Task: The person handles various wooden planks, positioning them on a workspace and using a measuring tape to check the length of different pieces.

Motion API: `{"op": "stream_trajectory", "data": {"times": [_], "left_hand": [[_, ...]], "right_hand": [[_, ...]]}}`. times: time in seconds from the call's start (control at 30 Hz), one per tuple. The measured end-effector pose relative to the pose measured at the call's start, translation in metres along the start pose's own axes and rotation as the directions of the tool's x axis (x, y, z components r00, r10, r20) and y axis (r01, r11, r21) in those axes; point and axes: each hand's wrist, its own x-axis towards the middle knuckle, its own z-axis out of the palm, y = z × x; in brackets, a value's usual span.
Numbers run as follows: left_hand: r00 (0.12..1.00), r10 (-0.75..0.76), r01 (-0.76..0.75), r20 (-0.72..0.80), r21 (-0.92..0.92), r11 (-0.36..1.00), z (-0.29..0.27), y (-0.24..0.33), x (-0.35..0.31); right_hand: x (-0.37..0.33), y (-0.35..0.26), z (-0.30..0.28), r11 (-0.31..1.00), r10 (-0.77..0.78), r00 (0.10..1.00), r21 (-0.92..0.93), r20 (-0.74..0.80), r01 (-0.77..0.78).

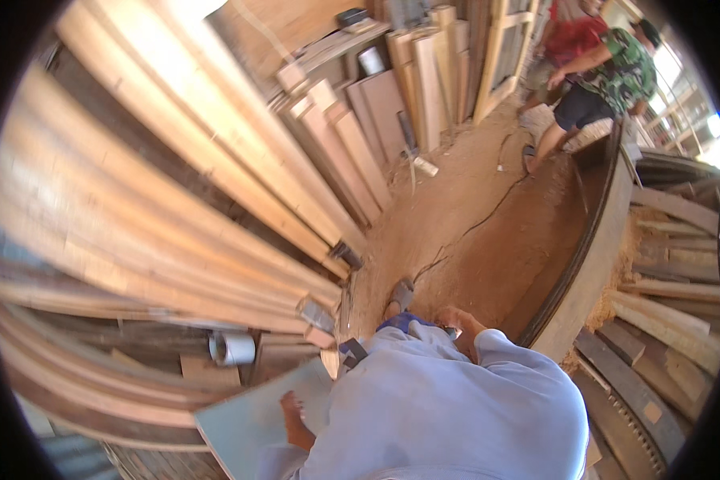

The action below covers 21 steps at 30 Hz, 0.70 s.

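My left hand [294, 406] is at the lower left, in front of a pale blue-grey flat board [244, 412]. Its fingers look loosely stretched, with nothing seen in them; whether it touches the board I cannot tell. My right hand [461, 322] is held in front of my body, fingers curled round a small item with a dark and light part, too small to name. Light blue sleeves cover both arms. One foot in a grey slipper [402, 294] stands ahead on the dusty floor.
Long stacked planks [192, 152] fill the left, with a white roll-like cylinder [232, 349] below. Shorter boards [368, 120] lean at the back. A dark cable [488, 214] crosses the floor. A curved-looking wooden edge [584, 272] and timber offcuts [672, 320] lie right. Two people [600, 80] are at the far right.
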Motion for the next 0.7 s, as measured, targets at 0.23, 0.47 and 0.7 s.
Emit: {"op": "stream_trajectory", "data": {"times": [0.23, 0.47, 0.7], "left_hand": [[0.54, 0.304, -0.829, 0.785, 0.432, 0.356, 0.338, 0.16, -0.096], [0.545, 0.137, -0.515, 0.827, 0.202, 0.833, 0.489, 0.282, -0.027], [0.74, -0.142, -0.521, 0.658, 0.693, 0.499, 0.55, 0.352, -0.069]], "right_hand": [[0.021, -0.008, -0.118, 0.991, -0.042, 0.995, 0.125, -0.085, 0.053], [0.0, 0.012, -0.177, 0.935, -0.075, 0.977, 0.327, -0.2, 0.139], [-0.038, 0.008, -0.171, 0.541, 0.27, 0.947, 0.841, -0.175, 0.001]]}}
